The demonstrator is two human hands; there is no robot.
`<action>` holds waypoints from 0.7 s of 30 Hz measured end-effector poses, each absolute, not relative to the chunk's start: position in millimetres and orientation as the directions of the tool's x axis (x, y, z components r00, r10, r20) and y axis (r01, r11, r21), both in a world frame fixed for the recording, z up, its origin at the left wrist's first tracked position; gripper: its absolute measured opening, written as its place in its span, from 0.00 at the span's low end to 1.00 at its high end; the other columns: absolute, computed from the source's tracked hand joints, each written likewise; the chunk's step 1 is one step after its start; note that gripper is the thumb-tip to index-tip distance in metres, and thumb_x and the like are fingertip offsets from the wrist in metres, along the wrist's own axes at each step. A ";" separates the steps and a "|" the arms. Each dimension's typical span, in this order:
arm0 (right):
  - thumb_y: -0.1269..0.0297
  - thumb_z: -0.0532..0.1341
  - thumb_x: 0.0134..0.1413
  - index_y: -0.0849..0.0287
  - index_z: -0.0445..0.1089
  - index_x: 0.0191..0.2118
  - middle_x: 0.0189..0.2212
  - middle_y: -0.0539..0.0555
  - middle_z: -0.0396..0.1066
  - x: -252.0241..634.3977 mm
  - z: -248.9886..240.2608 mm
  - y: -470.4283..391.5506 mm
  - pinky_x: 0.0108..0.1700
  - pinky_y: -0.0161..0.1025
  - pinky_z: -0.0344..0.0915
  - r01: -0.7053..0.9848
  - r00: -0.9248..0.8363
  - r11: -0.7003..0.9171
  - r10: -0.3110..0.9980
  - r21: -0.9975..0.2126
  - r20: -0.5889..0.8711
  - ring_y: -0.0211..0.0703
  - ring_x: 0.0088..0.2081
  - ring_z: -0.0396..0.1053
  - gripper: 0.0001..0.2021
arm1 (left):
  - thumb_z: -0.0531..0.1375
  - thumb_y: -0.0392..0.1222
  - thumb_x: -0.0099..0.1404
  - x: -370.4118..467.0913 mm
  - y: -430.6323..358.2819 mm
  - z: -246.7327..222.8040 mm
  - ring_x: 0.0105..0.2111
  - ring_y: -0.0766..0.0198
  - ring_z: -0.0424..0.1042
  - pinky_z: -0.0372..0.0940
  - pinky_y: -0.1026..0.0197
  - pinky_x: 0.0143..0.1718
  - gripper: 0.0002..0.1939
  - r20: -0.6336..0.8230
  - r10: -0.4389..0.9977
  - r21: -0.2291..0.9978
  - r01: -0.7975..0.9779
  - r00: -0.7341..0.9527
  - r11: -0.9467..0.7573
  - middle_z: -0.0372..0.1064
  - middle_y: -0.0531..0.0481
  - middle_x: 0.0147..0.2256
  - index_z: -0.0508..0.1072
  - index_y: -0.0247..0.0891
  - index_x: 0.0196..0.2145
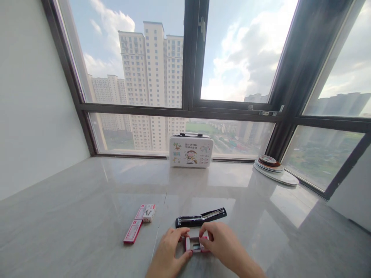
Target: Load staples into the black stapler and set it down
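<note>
From where I stand, "TRAVEL" is the one word I can read clearly, printed on the front of a white case (191, 159) by the window (139, 77); the Chinese lines beside it are too small for me to be sure of. On the grey ledge (87, 220), two flat pink-and-white boxes (133, 231) and a white box (149, 213) with a dark picture carry red labels I can't make out. Nearer, a small box (188, 243) lies just this side of an opened black stapler (189, 221). It's partly open, with something greyish inside, too small to tell. The left hand (171, 249) grips its left end between thumb and fingers; the right hand (218, 243) pinches its right end. Stacked plates (279, 177) sit in the right corner.
</note>
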State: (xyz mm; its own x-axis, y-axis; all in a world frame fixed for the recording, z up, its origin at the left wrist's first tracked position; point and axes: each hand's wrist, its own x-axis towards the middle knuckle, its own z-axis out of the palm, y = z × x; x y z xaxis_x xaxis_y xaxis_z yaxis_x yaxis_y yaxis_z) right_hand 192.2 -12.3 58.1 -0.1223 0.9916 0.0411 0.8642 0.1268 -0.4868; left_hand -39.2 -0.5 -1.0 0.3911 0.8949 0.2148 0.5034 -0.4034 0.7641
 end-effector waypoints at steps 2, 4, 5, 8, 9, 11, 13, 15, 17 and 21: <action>0.65 0.66 0.49 0.47 0.81 0.34 0.28 0.48 0.78 176.4 69.2 -2.6 0.34 0.37 0.52 0.869 -0.265 0.248 0.964 -0.429 0.021 0.45 0.33 0.72 0.07 | 0.66 0.38 0.59 -38.7 -1.5 2.9 0.49 0.56 0.71 0.64 0.59 0.54 0.28 0.207 0.897 0.765 0.508 0.389 -0.397 0.72 0.49 0.49 0.72 0.48 0.57; 0.67 0.67 0.45 0.47 0.82 0.32 0.27 0.50 0.78 167.0 75.1 6.7 0.33 0.37 0.52 0.868 -0.349 0.323 0.937 -0.376 -0.001 0.46 0.33 0.72 0.08 | 0.66 0.37 0.58 -38.8 -1.7 6.3 0.49 0.56 0.71 0.64 0.60 0.53 0.27 0.197 0.901 0.764 0.516 0.386 -0.388 0.72 0.50 0.49 0.72 0.48 0.56; 0.67 0.67 0.44 0.48 0.82 0.31 0.26 0.50 0.78 165.5 76.3 10.1 0.33 0.37 0.51 0.862 -0.377 0.351 0.926 -0.365 -0.001 0.46 0.32 0.72 0.08 | 0.66 0.37 0.58 -39.0 -1.7 7.5 0.49 0.56 0.71 0.65 0.60 0.53 0.27 0.190 0.903 0.763 0.520 0.386 -0.383 0.72 0.50 0.49 0.73 0.48 0.56; 0.67 0.66 0.45 0.51 0.81 0.32 0.25 0.48 0.77 173.4 75.1 12.0 0.31 0.35 0.51 0.805 -0.418 0.389 0.908 -0.448 0.037 0.41 0.29 0.69 0.07 | 0.66 0.38 0.58 -39.5 -1.6 8.3 0.49 0.56 0.71 0.65 0.60 0.53 0.26 0.177 0.907 0.769 0.522 0.383 -0.370 0.72 0.50 0.49 0.73 0.48 0.55; 0.68 0.65 0.47 0.52 0.80 0.33 0.26 0.47 0.76 179.6 73.0 9.9 0.30 0.35 0.52 0.776 -0.410 0.384 0.910 -0.501 0.063 0.39 0.28 0.68 0.07 | 0.66 0.38 0.58 -39.4 -1.7 7.8 0.49 0.56 0.71 0.65 0.60 0.53 0.27 0.177 0.907 0.772 0.518 0.382 -0.369 0.72 0.50 0.49 0.73 0.48 0.56; 0.68 0.63 0.50 0.54 0.78 0.34 0.26 0.46 0.75 195.1 66.1 3.0 0.30 0.33 0.53 0.717 -0.359 0.347 0.927 -0.605 0.107 0.37 0.28 0.66 0.07 | 0.66 0.38 0.58 -39.4 -1.9 6.7 0.49 0.56 0.71 0.64 0.60 0.54 0.27 0.178 0.906 0.775 0.512 0.383 -0.369 0.72 0.49 0.49 0.72 0.48 0.56; 0.68 0.62 0.52 0.56 0.77 0.33 0.26 0.46 0.73 212.3 56.1 -5.5 0.31 0.33 0.55 0.682 -0.290 0.300 0.948 -0.668 0.130 0.37 0.28 0.65 0.05 | 0.65 0.38 0.59 -39.8 -1.9 6.4 0.48 0.56 0.71 0.64 0.59 0.54 0.27 0.176 0.905 0.775 0.513 0.386 -0.370 0.72 0.49 0.49 0.72 0.48 0.56; 0.65 0.62 0.55 0.57 0.77 0.35 0.25 0.47 0.70 227.4 44.9 -13.8 0.32 0.33 0.57 0.664 -0.225 0.245 0.967 -0.706 0.123 0.38 0.29 0.65 0.06 | 0.65 0.38 0.59 -40.6 -1.4 7.5 0.50 0.55 0.71 0.64 0.59 0.55 0.27 0.191 0.899 0.762 0.518 0.394 -0.389 0.71 0.48 0.51 0.72 0.48 0.57; 0.62 0.64 0.56 0.56 0.77 0.42 0.26 0.47 0.70 237.2 35.9 -20.9 0.33 0.34 0.59 0.649 -0.173 0.192 0.979 -0.736 0.103 0.38 0.29 0.65 0.09 | 0.66 0.41 0.58 -40.5 -0.6 9.2 0.51 0.54 0.70 0.64 0.58 0.54 0.27 0.221 0.897 0.744 0.528 0.383 -0.409 0.71 0.47 0.51 0.71 0.47 0.56; 0.57 0.70 0.51 0.52 0.78 0.46 0.33 0.48 0.72 235.3 33.1 -29.5 0.35 0.34 0.59 0.657 -0.181 0.183 0.980 -0.732 0.082 0.40 0.32 0.66 0.16 | 0.57 0.51 0.70 -29.2 -2.2 10.1 0.37 0.56 0.73 0.65 0.57 0.42 0.14 0.179 0.943 0.734 0.600 0.282 -0.319 0.75 0.48 0.37 0.74 0.44 0.48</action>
